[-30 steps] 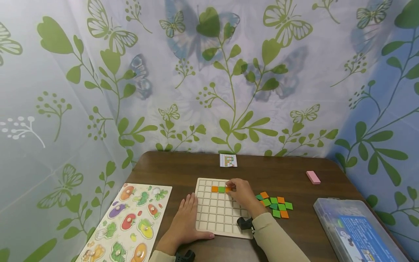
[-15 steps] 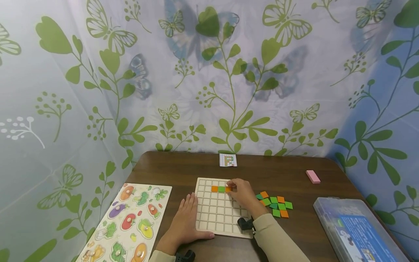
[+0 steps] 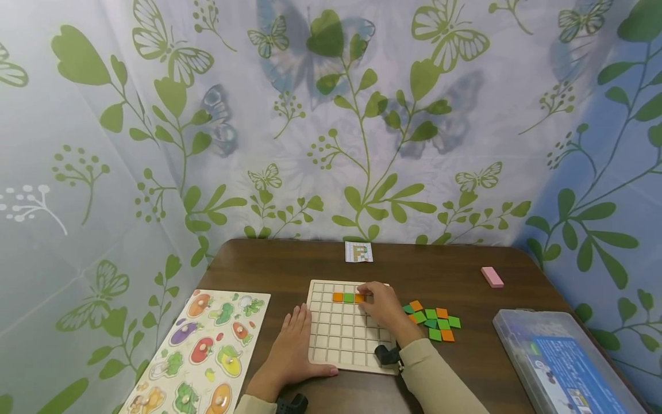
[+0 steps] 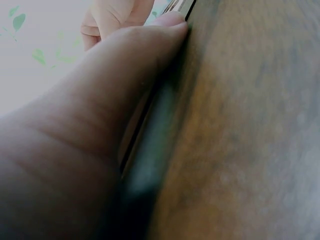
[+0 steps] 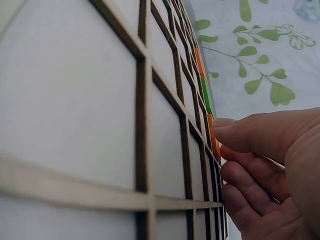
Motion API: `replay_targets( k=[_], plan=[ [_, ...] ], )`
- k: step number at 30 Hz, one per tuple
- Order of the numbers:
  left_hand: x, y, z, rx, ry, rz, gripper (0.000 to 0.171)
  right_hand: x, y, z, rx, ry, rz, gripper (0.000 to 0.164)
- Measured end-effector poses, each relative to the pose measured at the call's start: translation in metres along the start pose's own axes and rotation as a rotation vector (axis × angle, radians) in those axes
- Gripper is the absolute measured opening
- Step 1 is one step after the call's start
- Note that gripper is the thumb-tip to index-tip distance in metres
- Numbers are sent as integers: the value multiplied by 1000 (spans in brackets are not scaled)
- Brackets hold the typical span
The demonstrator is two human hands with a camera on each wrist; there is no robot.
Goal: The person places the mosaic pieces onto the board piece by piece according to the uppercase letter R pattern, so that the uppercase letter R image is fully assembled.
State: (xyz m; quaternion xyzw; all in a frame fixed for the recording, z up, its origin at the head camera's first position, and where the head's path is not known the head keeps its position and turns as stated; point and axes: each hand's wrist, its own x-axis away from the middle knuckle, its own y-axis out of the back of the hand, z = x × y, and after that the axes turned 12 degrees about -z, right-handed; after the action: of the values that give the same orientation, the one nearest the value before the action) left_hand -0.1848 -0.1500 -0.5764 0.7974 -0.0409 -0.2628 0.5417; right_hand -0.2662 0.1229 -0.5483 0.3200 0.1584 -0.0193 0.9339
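A pale wooden grid board (image 3: 341,330) lies on the brown table in the head view. In one of its upper rows sit an orange tile (image 3: 338,297), a green tile (image 3: 349,298) and a second orange tile (image 5: 212,131), side by side. My right hand (image 3: 385,310) reaches over the board and pinches this second orange tile between thumb and fingers; the tile is partly hidden. Along the board's left side rests my left hand (image 3: 289,353), fingers straight and thumb spread along the near edge.
Loose orange and green tiles (image 3: 443,324) lie right of the board. Behind it is a small pattern card (image 3: 359,252). A vegetable puzzle board (image 3: 209,325) lies at the left. On the right are a pink block (image 3: 492,277) and a clear plastic case (image 3: 517,330).
The head view has shifted very slightly. Both hands keep their places, the right one still at the second orange tile.
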Motion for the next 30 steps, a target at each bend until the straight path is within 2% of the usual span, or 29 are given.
replay_targets(
  k=[14, 20, 30],
  plan=[
    [0, -2, 2, -22, -1, 8, 145, 5, 6, 4, 59, 32, 10, 36],
    [0, -2, 2, -24, 5, 10, 145, 8, 14, 6, 53, 31, -7, 36],
    [0, -3, 3, -12, 1, 5, 145, 15, 31, 0, 112, 25, -25, 33]
  ],
)
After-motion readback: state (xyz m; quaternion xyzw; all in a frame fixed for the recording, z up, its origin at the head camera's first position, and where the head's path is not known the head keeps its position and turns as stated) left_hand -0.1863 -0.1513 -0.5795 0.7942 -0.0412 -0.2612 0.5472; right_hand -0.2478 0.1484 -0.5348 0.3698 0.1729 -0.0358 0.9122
